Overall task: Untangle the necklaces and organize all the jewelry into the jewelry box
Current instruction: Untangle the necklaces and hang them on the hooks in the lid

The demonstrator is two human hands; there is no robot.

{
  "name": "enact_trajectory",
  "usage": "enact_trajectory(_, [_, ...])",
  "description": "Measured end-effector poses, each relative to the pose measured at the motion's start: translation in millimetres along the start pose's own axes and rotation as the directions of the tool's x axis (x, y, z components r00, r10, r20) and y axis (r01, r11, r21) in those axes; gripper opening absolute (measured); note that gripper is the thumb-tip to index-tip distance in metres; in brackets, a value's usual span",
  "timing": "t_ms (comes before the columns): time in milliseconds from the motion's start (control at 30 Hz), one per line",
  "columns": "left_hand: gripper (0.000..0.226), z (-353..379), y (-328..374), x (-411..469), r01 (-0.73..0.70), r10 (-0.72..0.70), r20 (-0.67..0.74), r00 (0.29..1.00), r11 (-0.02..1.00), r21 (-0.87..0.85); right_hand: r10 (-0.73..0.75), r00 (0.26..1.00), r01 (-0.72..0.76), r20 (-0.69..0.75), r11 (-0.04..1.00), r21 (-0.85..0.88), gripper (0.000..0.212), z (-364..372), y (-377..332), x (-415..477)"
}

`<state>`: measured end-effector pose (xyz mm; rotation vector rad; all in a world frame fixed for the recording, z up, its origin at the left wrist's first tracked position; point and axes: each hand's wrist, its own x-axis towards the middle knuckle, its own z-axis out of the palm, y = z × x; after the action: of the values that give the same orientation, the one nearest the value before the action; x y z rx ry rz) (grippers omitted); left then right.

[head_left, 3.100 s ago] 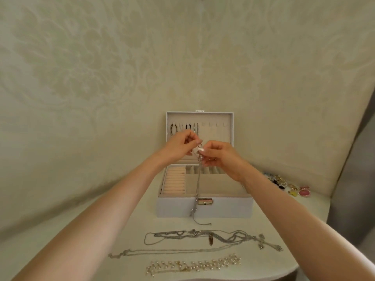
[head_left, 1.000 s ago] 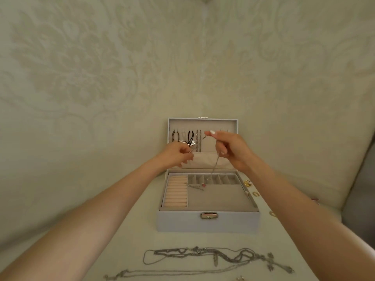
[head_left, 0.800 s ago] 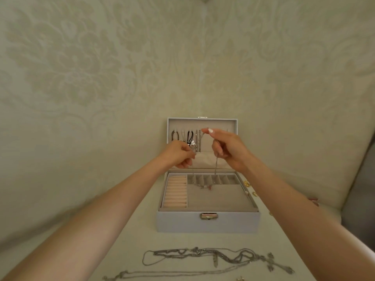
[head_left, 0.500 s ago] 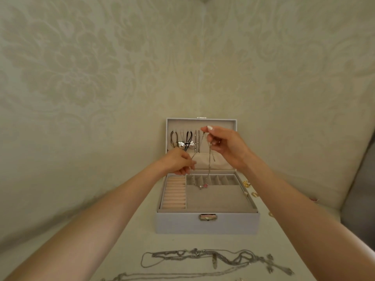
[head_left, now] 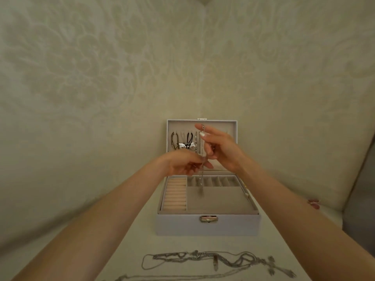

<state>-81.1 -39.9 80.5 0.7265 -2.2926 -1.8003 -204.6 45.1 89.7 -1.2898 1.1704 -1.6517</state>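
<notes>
A grey jewelry box (head_left: 207, 224) stands open against the wall, its lid upright with several necklaces (head_left: 183, 141) hanging inside. My right hand (head_left: 220, 150) pinches the top of a thin silver chain (head_left: 202, 179) in front of the lid. The chain hangs straight down over the box's tray. My left hand (head_left: 185, 163) pinches the same chain lower down. A tangle of silver necklaces (head_left: 215, 260) lies on the table in front of the box.
The box has a peach ring-roll section (head_left: 175, 196) at left and small compartments along the back. A pink item (head_left: 314, 203) lies at the right by my forearm. Patterned walls meet in a corner just behind the box.
My right hand has lifted the chain's top higher in front of the lid. The chain's lower end rose off the tray and now hangs straight. My left hand slid right along it.
</notes>
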Motion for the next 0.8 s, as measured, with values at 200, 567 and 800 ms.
enact_trajectory(200, [0.019, -0.3, -10.4, 2.1, -0.149, 0.158, -0.101, 0.982, 0.985, 0.091, -0.012, 1.0, 0.012, -0.024, 0.999, 0.036, 0.031, -4.2, -3.9, -0.1])
enact_trajectory(567, [0.015, 6.8, -9.6, 3.3, -0.206, 0.209, -0.076, 0.975, 0.977, 0.047, -0.009, 0.999, 0.01, -0.032, 0.998, 0.055, 0.028, -7.3, -2.9, -1.6])
enact_trajectory(800, [0.027, 2.4, -11.7, -0.4, -0.195, 0.191, -0.057, 0.98, 0.977, -0.088, 0.029, 0.985, 0.004, -0.172, 0.982, 0.191, 0.022, -23.6, 3.4, -1.5])
